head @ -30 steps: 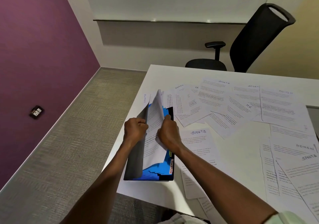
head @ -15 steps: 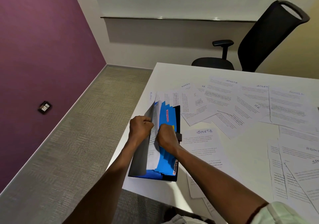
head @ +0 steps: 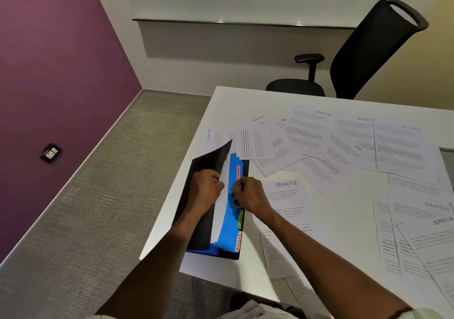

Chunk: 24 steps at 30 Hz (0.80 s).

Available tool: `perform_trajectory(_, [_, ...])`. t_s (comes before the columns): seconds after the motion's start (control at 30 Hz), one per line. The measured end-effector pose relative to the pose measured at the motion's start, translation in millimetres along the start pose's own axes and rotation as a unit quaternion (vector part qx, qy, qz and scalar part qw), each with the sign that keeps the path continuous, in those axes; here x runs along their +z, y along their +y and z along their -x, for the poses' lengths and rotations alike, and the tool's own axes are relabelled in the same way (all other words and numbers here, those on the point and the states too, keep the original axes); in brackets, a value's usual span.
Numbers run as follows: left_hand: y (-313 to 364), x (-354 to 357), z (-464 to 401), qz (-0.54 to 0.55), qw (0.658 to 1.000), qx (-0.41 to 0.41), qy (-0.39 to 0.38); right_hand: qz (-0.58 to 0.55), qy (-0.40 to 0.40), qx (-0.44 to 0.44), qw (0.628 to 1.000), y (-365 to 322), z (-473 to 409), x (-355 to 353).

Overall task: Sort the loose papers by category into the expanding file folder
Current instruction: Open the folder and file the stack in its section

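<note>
The expanding file folder [head: 228, 232] lies at the table's left edge, with blue dividers and coloured tabs, one reading SPORTS. Its black front cover [head: 196, 208] is lifted. My left hand [head: 206, 188] grips the cover's edge together with a white sheet [head: 219, 210] that sits almost fully inside the front pocket. My right hand [head: 247, 195] rests curled on the blue dividers, fingertips pressing them back. Loose papers headed SPORTS [head: 286, 195], ADMIN [head: 260, 136] and HR [head: 348, 151] lie spread over the table.
The white table [head: 245, 99] ends just left of the folder, with carpet below. A black office chair [head: 356, 55] stands at the far side. More overlapping papers [head: 422, 240] cover the right part of the table. A purple wall is at the left.
The white sheet has slid down into the folder's front pocket. My right hand has moved from the sheet onto the blue dividers. My left hand keeps the cover lifted.
</note>
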<state>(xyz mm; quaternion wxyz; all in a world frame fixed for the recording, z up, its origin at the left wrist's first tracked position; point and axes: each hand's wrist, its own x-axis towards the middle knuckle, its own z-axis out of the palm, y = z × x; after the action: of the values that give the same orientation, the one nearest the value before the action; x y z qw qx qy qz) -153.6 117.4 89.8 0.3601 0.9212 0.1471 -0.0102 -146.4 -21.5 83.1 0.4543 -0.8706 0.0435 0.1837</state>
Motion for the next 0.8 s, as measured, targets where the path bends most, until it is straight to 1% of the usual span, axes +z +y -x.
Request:
perform_trajectory(0.1, [-7.9,21.8,3.4,-0.026,0.999,-0.004,-0.029,-0.026,0.048,0.012,0.998,25.5,5.1,-23.1])
perform_trajectory(0.23, [-23.1,49.9,7.2,-0.042,0.998,-0.019,-0.053,-0.071,0.096,0.06,0.991,65.5,23.1,-56.3])
perform_trajectory(0.37, [-35.1,72.1,6.5,-0.067,0.996,0.01,-0.055,-0.093,0.122,0.11,0.982,105.4,38.4,-76.6])
perform_trajectory(0.47, [-46.9,84.4,6.9,-0.084,0.994,0.028,-0.058,-0.081,0.138,0.133,0.978,127.4,49.9,-86.8])
perform_trajectory(0.63, [-76.7,95.3,4.7,-0.096,0.992,-0.012,-0.075,-0.078,0.163,0.157,0.971,151.3,63.0,-97.4])
perform_trajectory(0.8, [-77.2,100.6,4.6,-0.07,0.991,-0.067,-0.093,-0.079,0.164,0.165,0.969,159.6,68.2,-98.2])
